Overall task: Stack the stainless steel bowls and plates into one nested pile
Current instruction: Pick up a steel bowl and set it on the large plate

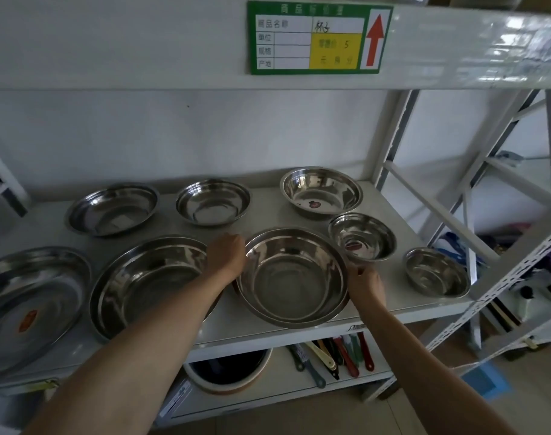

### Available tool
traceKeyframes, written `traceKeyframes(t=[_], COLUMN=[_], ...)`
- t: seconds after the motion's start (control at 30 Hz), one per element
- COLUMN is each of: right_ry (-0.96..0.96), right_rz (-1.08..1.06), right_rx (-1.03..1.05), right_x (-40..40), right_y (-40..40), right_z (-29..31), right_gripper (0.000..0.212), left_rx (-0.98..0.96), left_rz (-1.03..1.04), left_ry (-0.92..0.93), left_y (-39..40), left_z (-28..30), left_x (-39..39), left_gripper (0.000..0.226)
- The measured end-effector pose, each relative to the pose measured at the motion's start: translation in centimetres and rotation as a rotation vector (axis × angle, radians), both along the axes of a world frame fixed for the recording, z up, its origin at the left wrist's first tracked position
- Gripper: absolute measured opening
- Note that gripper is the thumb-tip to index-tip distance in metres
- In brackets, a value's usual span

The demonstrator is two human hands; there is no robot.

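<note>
Several stainless steel bowls and plates lie spread on a white shelf (261,221). My left hand (227,254) grips the left rim of a large bowl (291,277) at the shelf's front middle. My right hand (365,284) holds its right rim. The bowl looks slightly tilted toward me. Left of it sits a wide deep plate (145,281), partly covered by my left forearm. A large flat plate (32,306) with a red sticker lies at far left. Two small bowls (362,237) (437,276) stand to the right. Three more dishes (111,208) (213,202) (321,191) line the back.
A shelf board with a green price label (319,37) hangs overhead. White metal uprights (384,146) frame the right side. Below are a round basin (230,367) and several coloured utensil handles (334,356). More shelving and clutter (519,252) stand at the right.
</note>
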State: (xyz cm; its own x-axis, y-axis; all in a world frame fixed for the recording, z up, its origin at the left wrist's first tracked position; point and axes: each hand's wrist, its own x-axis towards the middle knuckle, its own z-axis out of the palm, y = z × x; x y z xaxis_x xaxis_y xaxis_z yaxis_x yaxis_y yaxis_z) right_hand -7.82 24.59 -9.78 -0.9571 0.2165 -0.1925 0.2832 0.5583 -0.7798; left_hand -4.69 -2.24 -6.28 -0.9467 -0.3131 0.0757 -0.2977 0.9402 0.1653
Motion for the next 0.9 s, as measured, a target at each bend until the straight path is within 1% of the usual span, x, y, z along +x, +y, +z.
traceKeyframes(t=[0.07,0.17,0.3,0.4,0.57,0.73,0.8,0.9], right_ry=[0.016,0.042,0.087,0.121,0.205,0.29,0.313,0.322], right_rz=[-0.008,-0.025,-0.056,-0.068,-0.065,-0.015,0.017,0.071], right_rx=[-0.003,-0.019,-0.036,-0.054,-0.075,-0.148,-0.164,-0.206], right_x=[0.4,0.5,0.5,0.4,-0.4,-1.3,-1.5,-1.4], right_y=[-0.2,-0.5,-0.8,-0.9,-1.3,-3.3,-4.5,-6.9], right_z=[0.1,0.4,0.2,0.7,3.3,6.3,7.5,8.7], right_gripper=[0.038,0.032,0.03,0.029,0.027,0.023,0.024,0.028], left_rx=[-0.011,-0.039,-0.009,0.069,0.225,0.351,0.374,0.427], left_rz=[0.012,0.004,0.016,0.034,0.104,0.2,0.254,0.279], left_ry=[0.01,0.022,0.056,0.112,0.256,0.385,0.43,0.511], left_y=[0.1,0.3,0.2,0.0,-0.6,-1.9,-2.8,-4.9], left_z=[-0.1,-0.2,-0.3,-0.4,0.5,2.5,3.3,3.9], left_x=[0.2,0.2,0.2,0.3,0.3,1.2,1.9,3.2], left_gripper=[0.04,0.033,0.029,0.031,0.038,0.035,0.035,0.032])
